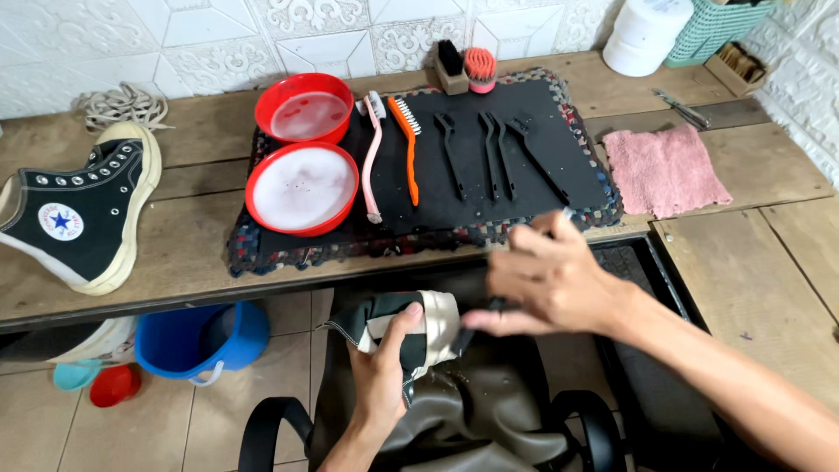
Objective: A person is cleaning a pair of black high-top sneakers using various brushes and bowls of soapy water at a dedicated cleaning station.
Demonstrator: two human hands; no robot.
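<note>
Nearest: dark apron [472, 411] over lap, black chair arms [262, 428] either side. Left hand [384, 367] clenched around black sneaker [411, 332], held over lap below bench edge; long axis roughly level, pale rubber end pointing right toward right hand [546, 284]. Right hand gripping dark brush handle [476, 328], partly hidden, touching shoe's pale end. Above: wooden bench [192, 236]; black mat [489, 175] with two red bowls [301, 188] of foamy water, pink brush [371, 157], orange brush [406, 149], three black brushes [494, 153]. Second sneaker [83, 210] at left on its side, well apart. Pink cloth [664, 170] right. Blue bucket [201, 336] below bench. Open bench room between sneaker and mat.
</note>
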